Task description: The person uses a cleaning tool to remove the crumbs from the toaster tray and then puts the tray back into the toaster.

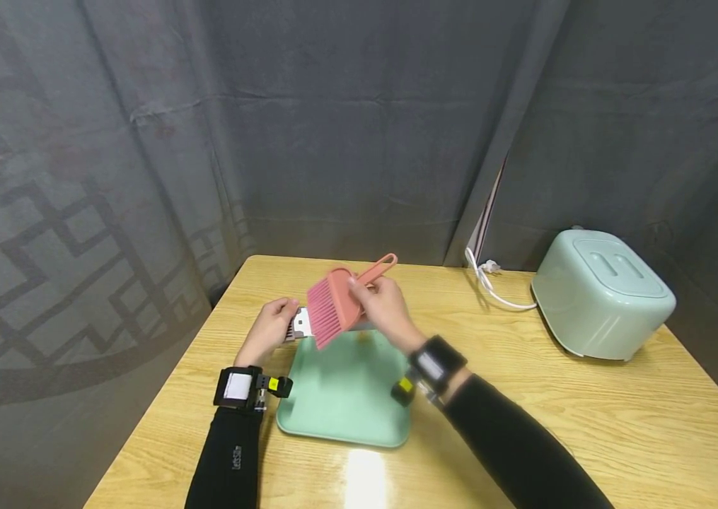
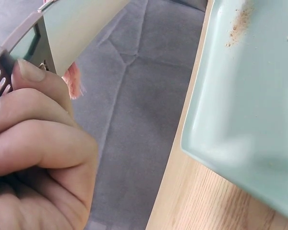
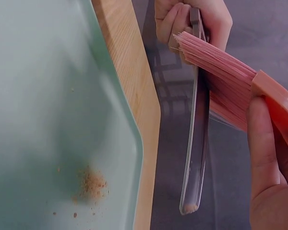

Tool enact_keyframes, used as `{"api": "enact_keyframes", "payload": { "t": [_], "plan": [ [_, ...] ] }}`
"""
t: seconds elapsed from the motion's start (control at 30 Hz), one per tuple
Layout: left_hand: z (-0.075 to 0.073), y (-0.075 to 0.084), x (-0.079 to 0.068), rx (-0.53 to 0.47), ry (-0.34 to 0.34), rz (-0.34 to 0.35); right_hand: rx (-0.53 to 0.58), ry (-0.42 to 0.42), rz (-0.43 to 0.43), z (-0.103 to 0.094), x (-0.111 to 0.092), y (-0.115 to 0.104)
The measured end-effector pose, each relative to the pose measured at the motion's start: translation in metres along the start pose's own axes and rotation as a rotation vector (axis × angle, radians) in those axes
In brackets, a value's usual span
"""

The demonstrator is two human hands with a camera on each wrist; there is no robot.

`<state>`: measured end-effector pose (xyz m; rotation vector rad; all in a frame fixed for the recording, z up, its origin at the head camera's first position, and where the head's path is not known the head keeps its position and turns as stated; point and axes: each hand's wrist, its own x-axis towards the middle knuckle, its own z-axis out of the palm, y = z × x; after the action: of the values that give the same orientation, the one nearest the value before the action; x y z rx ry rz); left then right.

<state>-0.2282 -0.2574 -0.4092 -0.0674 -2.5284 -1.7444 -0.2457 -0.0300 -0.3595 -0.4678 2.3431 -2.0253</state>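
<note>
My left hand (image 1: pixel 271 329) grips the grey slotted end of a thin metal crumb tray (image 3: pixel 196 148), which in the right wrist view stands edge-on with a few crumbs at its far tip. A pink brush (image 1: pixel 344 297) is held by its base in my right hand (image 1: pixel 386 309), thumb on one face. Its bristles (image 3: pixel 225 72) lie across the crumb tray near the left hand and seem to touch it. Below both hands is a pale green tray (image 1: pixel 346 396) with a small heap of brown crumbs (image 3: pixel 92 183). Most of the crumb tray is hidden behind the brush in the head view.
A mint green toaster (image 1: pixel 603 297) with a lid on top stands at the right back of the wooden table (image 1: pixel 492 424). Its white cord (image 1: pixel 492 291) runs to the back edge. A grey curtain (image 1: pixel 359 141) hangs behind the table.
</note>
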Motion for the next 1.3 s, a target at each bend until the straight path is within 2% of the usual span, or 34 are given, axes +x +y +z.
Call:
{"api": "enact_keyframes", "payload": {
  "t": [0.23,0.37,0.5,0.67,0.8,0.97,1.07,1.13,1.23,1.3],
  "plan": [
    [0.000,0.002,-0.001,-0.003,0.005,0.001,0.069,-0.006,-0.034,-0.010,0.000,0.001],
    [0.000,0.002,-0.001,-0.010,-0.003,-0.005,0.098,0.000,-0.063,-0.014,-0.007,-0.011],
    [-0.001,0.002,-0.001,-0.014,-0.010,-0.010,0.076,-0.015,-0.069,-0.018,-0.011,-0.021],
    [-0.003,0.002,-0.002,-0.039,-0.006,-0.019,0.075,-0.060,-0.092,-0.026,-0.011,-0.021],
    [-0.005,0.001,-0.003,-0.057,-0.003,-0.026,0.082,-0.066,-0.117,-0.034,-0.007,-0.013],
    [-0.007,0.001,-0.002,-0.064,-0.018,-0.027,0.034,-0.020,-0.116,-0.042,0.002,0.004],
    [-0.008,0.011,-0.007,-0.063,-0.023,-0.034,-0.015,0.009,-0.126,-0.046,0.003,0.007],
    [-0.008,0.011,-0.008,-0.062,-0.019,-0.033,-0.042,0.021,-0.137,-0.049,0.002,0.008],
    [-0.007,0.008,-0.007,-0.063,-0.011,-0.032,-0.074,0.030,-0.152,-0.052,0.002,0.008],
    [-0.008,-0.002,-0.002,-0.077,-0.007,-0.030,-0.095,0.039,-0.159,-0.054,0.001,0.008]
  ]
}}
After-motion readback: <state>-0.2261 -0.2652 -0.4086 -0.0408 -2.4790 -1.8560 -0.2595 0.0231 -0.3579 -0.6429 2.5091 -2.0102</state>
